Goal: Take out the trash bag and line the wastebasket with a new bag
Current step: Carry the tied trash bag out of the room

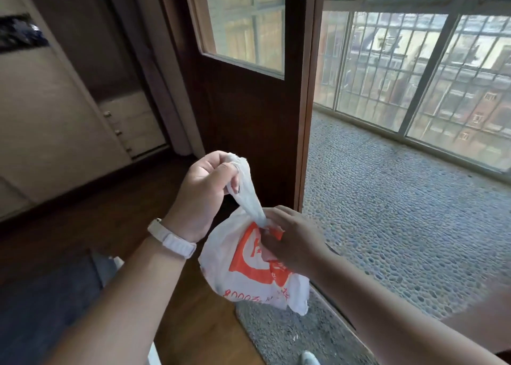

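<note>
A filled white trash bag (235, 276) with orange printing hangs in mid-air in front of me. Its top is gathered into a twisted neck. My left hand (201, 193), with a white band on the wrist, is closed on the upper end of that neck and holds it up. My right hand (293, 243) pinches the bag just below the twist, fingers pressed against the orange print. No wastebasket shows in this view.
A dark wooden door (249, 121) with a glass pane stands open straight ahead. To its right lies a pebbled balcony floor (401, 212) under barred windows. A grey mat (276, 334) lies on the wood floor below the bag. Cream cabinets (49, 116) stand at left.
</note>
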The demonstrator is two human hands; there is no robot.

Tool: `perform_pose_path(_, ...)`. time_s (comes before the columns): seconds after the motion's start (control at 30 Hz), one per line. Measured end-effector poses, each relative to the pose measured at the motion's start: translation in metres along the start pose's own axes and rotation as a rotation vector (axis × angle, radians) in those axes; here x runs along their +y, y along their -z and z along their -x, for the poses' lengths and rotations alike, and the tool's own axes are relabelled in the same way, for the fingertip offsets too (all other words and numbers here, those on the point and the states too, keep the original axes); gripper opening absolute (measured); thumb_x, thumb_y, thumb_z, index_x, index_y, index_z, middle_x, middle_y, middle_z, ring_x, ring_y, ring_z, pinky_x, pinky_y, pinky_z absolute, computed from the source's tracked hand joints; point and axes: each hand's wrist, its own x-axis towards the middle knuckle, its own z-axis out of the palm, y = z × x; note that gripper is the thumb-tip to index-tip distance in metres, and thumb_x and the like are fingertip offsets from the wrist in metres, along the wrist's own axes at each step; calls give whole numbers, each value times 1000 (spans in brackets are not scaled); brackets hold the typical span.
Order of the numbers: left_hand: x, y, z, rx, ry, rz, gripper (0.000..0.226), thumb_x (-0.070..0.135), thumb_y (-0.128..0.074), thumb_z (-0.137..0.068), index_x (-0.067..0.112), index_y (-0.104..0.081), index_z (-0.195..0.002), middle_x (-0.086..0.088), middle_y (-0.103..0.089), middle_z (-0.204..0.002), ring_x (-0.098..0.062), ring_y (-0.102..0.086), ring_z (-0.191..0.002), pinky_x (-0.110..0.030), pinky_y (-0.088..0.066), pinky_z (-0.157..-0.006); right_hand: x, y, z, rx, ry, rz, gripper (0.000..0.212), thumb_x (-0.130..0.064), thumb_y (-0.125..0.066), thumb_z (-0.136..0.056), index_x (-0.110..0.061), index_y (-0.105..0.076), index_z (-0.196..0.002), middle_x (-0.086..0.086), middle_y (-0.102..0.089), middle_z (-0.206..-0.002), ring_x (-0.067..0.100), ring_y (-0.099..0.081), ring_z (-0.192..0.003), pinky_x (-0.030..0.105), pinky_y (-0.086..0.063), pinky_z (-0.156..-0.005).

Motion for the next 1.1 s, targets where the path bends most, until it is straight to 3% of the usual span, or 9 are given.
perform_pose_path(0.07, -5, 5, -29, 41, 10, -3, 16, 19, -50, -76, 15, -54, -61, 0, -55, -65, -9, -56, -72, -28, -45, -80, 12, 1, -34, -37, 24, -52, 32, -33, -58, -91, -38, -58, -123, -19, -60, -110, -2, -54, -89, 6, -41, -68)
perform_pose_path(0.13, -8, 12, -55, 96, 20, -7, 15, 20, -50, -75, 17, -54, -61, -1, -54, -65, -11, -55, -71, -28, -44, -79, 20, 3, -67, -88, 63, -83, 31, -33, -58, -92, -35, -58, -123, -17, -61, -112, 3, -58, -94, 18, -54, -73)
perform_pose_path(0.2, -11, 21, -77, 161, 18, -8, 14, 20, -51, -74, 16, -55, -61, -2, -55, -65, -11, -55, -71, -27, -45, -76, 26, 3, -103, -128, 129, -85, 33, -30, -58, -91, -30, -60, -123, -12, -62, -113, 9, -61, -98, 30, -57, -77)
perform_pose_path(0.27, -14, 32, -93, 209, 19, -8, 15, 19, -51, -74, 8, -55, -64, -1, -54, -63, -9, -54, -67, -24, -46, -72, 30, -2, -137, -133, 187, -80, 33, -26, -60, -89, -25, -62, -122, -9, -63, -112, 12, -61, -98, 33, -57, -78)
perform_pose_path(0.37, -18, 55, -109, 283, 27, -22, 21, 13, -49, -76, -8, -48, -74, -6, -51, -64, -13, -51, -65, -26, -45, -68, 29, -20, -175, -166, 231, -71, 33, -28, -59, -88, -30, -60, -122, -13, -61, -107, 11, -59, -96, 32, -57, -74)
perform_pose_path(0.47, -22, 88, -127, 349, 13, -34, 22, 10, -48, -77, -10, -47, -71, -15, -51, -72, -23, -51, -72, -29, -46, -67, 24, -46, -211, -178, 284, -53, 32, -30, -60, -87, -36, -56, -119, -22, -54, -100, 6, -56, -91, 26, -55, -71)
perform_pose_path(0.83, -75, 270, -186, 459, 32, -47, 18, 14, -47, -79, 5, -54, -65, -16, -50, -69, -31, -49, -74, -41, -44, -75, -51, -174, -346, -217, 329, -38, 25, -36, -53, -84, -36, -60, -108, -20, -59, -93, 6, -57, -85, 14, -49, -62)
perform_pose_path(0.93, -82, 326, -202, 457, 31, -59, 17, 16, -47, -78, 10, -55, -63, -13, -50, -66, -31, -48, -72, -44, -44, -75, -80, -208, -380, -227, 327, -46, 26, -43, -50, -86, -38, -59, -110, -22, -60, -96, 3, -60, -86, 17, -55, -64)
perform_pose_path(1.1, -89, 399, -222, 469, 24, -27, 18, 18, -49, -78, 13, -58, -63, -11, -52, -66, -32, -50, -73, -45, -46, -76, -112, -255, -421, -248, 341, -22, 24, -37, -58, -88, -35, -60, -112, -19, -61, -98, 7, -62, -87, 24, -58, -66)
